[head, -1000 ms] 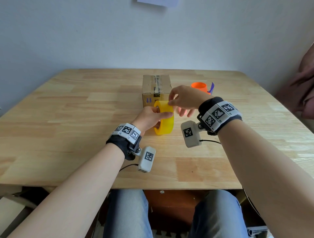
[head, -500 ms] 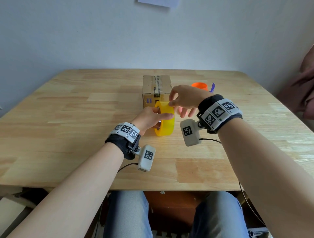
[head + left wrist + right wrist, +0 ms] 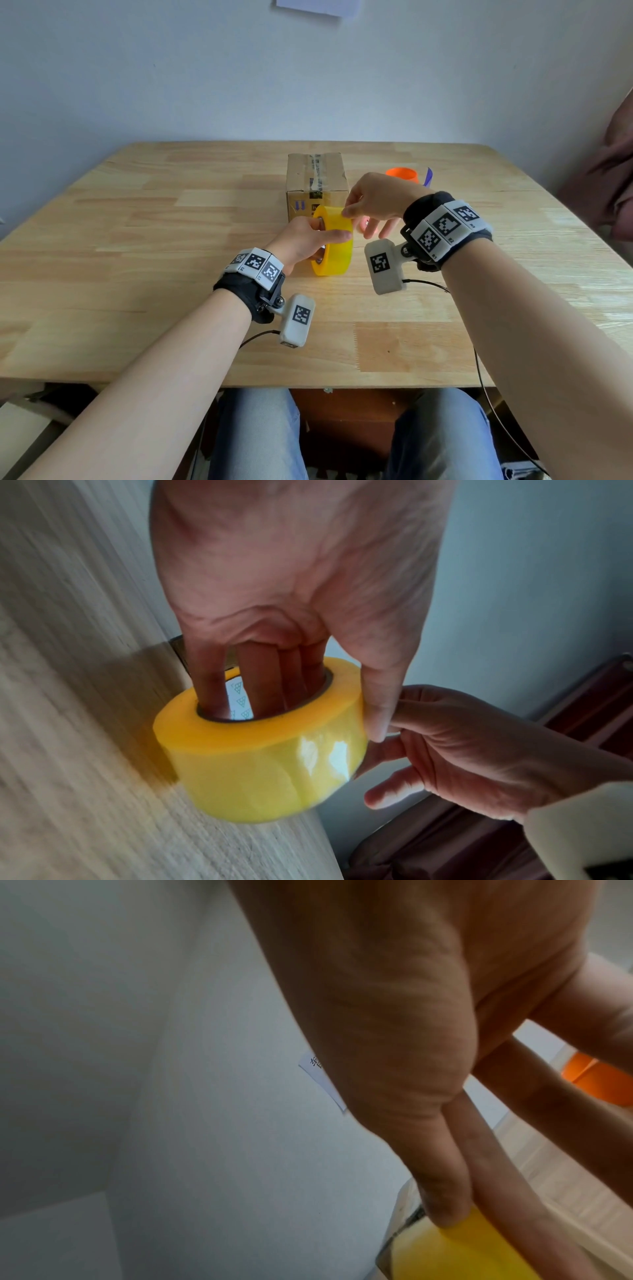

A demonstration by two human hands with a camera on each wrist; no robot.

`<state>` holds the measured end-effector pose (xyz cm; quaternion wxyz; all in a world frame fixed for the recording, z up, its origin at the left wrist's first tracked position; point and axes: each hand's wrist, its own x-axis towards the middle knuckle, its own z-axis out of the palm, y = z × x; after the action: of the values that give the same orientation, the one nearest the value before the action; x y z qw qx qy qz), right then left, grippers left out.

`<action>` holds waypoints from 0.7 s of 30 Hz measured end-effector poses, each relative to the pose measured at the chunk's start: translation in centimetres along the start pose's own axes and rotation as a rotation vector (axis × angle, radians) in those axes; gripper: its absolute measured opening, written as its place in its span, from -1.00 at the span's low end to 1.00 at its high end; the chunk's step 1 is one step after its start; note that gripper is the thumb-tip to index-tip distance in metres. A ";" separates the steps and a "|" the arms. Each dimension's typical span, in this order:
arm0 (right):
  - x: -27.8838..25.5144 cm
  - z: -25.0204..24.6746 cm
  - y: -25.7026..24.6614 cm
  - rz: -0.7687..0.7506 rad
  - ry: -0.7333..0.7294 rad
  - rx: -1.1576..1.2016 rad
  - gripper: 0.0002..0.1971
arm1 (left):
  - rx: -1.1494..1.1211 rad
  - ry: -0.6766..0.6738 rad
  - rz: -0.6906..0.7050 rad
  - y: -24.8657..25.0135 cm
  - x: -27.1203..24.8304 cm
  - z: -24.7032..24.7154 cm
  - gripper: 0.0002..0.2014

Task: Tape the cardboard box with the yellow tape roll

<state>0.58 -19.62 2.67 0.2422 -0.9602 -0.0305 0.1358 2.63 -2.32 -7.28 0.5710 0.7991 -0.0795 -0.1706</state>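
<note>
The yellow tape roll (image 3: 334,251) stands on edge on the wooden table (image 3: 137,274), just in front of the cardboard box (image 3: 317,185). My left hand (image 3: 305,240) grips the roll, fingers through its core (image 3: 260,696) and thumb across the outer face. My right hand (image 3: 371,205) reaches in from the right; its thumb and forefinger pinch at the top edge of the roll (image 3: 459,1240). The other right fingers hang loose beside the roll. The box is brown, with an old strip of tape along its top seam.
An orange cup-like object (image 3: 402,174) with something purple beside it (image 3: 427,176) stands right of the box, behind my right hand. A dark reddish cushion (image 3: 609,178) lies past the table's right edge. A paper sheet (image 3: 317,5) hangs on the wall.
My right hand's thumb and forefinger shifted slightly along the top of the roll. The left hand and the roll stayed almost where they were.
</note>
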 end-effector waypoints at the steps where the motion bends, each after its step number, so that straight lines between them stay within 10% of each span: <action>1: -0.1 0.1 -0.1 -0.004 0.023 -0.013 -0.75 | 0.000 0.004 0.001 0.1 0.0 0.1 0.00; 21: -0.5 -0.3 0.5 -0.022 0.138 -0.010 -0.89 | 0.041 -0.004 -0.009 0.9 -0.3 0.5 -0.02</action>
<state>0.16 -20.25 2.86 0.2403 -0.9681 -0.0247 0.0665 2.20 -2.91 -6.51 0.5537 0.8105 -0.0803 -0.1732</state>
